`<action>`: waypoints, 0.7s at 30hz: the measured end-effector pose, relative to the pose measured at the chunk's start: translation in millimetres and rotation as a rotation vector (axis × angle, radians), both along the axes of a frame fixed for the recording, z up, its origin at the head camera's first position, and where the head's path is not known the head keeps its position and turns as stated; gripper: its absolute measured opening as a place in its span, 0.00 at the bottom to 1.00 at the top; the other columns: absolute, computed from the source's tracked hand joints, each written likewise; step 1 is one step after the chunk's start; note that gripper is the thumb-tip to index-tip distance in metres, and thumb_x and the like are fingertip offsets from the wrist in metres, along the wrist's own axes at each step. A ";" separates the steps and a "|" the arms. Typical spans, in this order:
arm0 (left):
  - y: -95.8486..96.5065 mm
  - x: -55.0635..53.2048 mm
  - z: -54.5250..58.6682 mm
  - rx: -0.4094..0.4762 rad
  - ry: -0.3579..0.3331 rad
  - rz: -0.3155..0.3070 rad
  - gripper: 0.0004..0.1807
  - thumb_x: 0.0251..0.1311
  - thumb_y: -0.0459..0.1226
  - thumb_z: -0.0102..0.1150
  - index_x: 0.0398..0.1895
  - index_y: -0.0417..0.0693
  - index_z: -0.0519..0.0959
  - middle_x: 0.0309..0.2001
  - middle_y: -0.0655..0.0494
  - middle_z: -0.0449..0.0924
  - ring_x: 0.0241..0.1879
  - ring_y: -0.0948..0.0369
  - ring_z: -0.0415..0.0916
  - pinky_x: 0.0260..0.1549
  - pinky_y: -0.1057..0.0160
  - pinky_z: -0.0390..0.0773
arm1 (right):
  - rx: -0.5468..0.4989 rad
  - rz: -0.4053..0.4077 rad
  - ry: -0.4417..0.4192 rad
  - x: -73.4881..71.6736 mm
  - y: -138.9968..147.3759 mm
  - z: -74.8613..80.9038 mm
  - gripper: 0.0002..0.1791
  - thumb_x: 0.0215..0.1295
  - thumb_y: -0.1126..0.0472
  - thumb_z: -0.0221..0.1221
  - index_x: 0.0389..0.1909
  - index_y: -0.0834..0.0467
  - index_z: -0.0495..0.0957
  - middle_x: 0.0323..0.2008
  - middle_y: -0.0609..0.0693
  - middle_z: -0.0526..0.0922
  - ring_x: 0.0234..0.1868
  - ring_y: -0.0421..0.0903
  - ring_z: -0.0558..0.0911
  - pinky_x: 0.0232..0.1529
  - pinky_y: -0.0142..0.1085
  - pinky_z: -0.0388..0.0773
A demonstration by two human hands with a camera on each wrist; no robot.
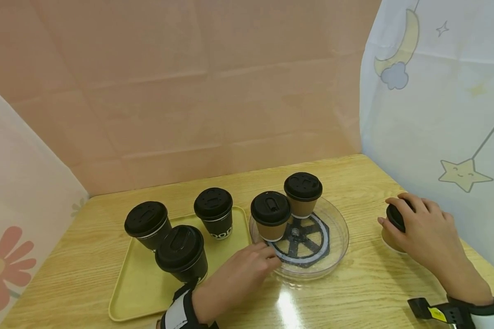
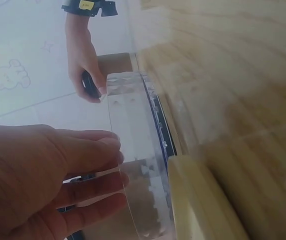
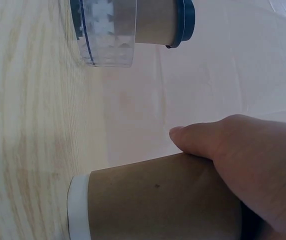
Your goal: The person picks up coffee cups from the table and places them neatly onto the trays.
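Note:
My right hand [image 1: 426, 228] grips a brown paper coffee cup [image 3: 158, 200] from above, around its black lid [image 1: 396, 217]. The cup stands upright on the table, right of a clear round turntable [image 1: 341, 244]. Two brown cups with black lids, one nearer [image 1: 270, 214] and one farther back [image 1: 303, 194], stand on the turntable's left and rear. At the turntable's near left rim is my left hand [image 1: 247, 267]. In the left wrist view its fairly straight fingertips [image 2: 114, 145] are right at the clear wall.
A yellow tray [image 1: 140, 292] lies left of the turntable, close to its rim. Three black lidded cups stand on it: one at the left [image 1: 147, 224], one in front [image 1: 182, 253], one at the back [image 1: 214, 212]. Fabric walls [image 1: 218, 91] enclose the wooden table [image 1: 333, 301].

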State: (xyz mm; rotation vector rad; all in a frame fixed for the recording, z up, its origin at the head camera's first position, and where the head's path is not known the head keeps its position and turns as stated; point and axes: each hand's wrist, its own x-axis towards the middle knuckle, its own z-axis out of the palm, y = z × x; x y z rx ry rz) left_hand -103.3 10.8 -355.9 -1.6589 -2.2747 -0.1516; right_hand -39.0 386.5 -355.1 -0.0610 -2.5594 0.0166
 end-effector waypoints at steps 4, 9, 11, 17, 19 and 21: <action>-0.9 -1.0 0.3 -0.014 -0.041 0.014 0.13 0.55 0.28 0.65 0.40 0.54 0.84 0.40 0.65 0.82 0.41 0.69 0.75 0.42 0.76 0.77 | -0.009 0.000 -0.004 0.0 -0.3 0.3 0.26 0.57 0.48 0.67 0.53 0.56 0.74 0.53 0.62 0.73 0.46 0.73 0.72 0.32 0.72 0.67; -2.0 -2.5 -0.2 -0.005 -0.032 0.026 0.13 0.55 0.27 0.64 0.38 0.54 0.84 0.40 0.64 0.82 0.40 0.69 0.76 0.42 0.75 0.77 | -0.010 -0.001 -0.014 0.4 -0.7 0.5 0.26 0.58 0.47 0.67 0.54 0.55 0.74 0.53 0.62 0.73 0.46 0.73 0.71 0.33 0.72 0.67; -2.5 -3.0 -0.4 -0.005 -0.030 0.036 0.12 0.55 0.27 0.63 0.38 0.53 0.84 0.40 0.64 0.82 0.41 0.68 0.76 0.43 0.75 0.78 | -0.008 0.001 -0.013 0.4 -0.8 0.6 0.26 0.58 0.47 0.67 0.53 0.55 0.74 0.53 0.62 0.73 0.46 0.73 0.71 0.33 0.71 0.67; -2.9 -3.7 1.9 -0.034 -0.063 0.070 0.13 0.56 0.26 0.61 0.38 0.52 0.84 0.40 0.62 0.81 0.42 0.67 0.77 0.43 0.74 0.79 | -0.010 -0.004 -0.019 0.6 -0.8 0.9 0.26 0.58 0.48 0.67 0.54 0.55 0.74 0.53 0.62 0.73 0.46 0.73 0.71 0.33 0.71 0.67; -3.1 -4.1 2.5 -0.047 -0.065 0.084 0.11 0.58 0.27 0.61 0.38 0.52 0.84 0.40 0.63 0.81 0.42 0.67 0.77 0.42 0.74 0.78 | -0.011 -0.006 -0.022 0.5 -0.9 0.7 0.26 0.58 0.48 0.67 0.54 0.55 0.74 0.53 0.62 0.73 0.46 0.73 0.71 0.33 0.71 0.67; -3.2 -4.5 2.8 -0.050 -0.069 0.095 0.11 0.59 0.27 0.61 0.38 0.52 0.84 0.39 0.62 0.81 0.42 0.67 0.77 0.40 0.74 0.78 | -0.012 -0.006 -0.023 0.4 -0.9 0.5 0.26 0.58 0.48 0.67 0.54 0.55 0.74 0.54 0.62 0.73 0.46 0.73 0.71 0.33 0.71 0.67</action>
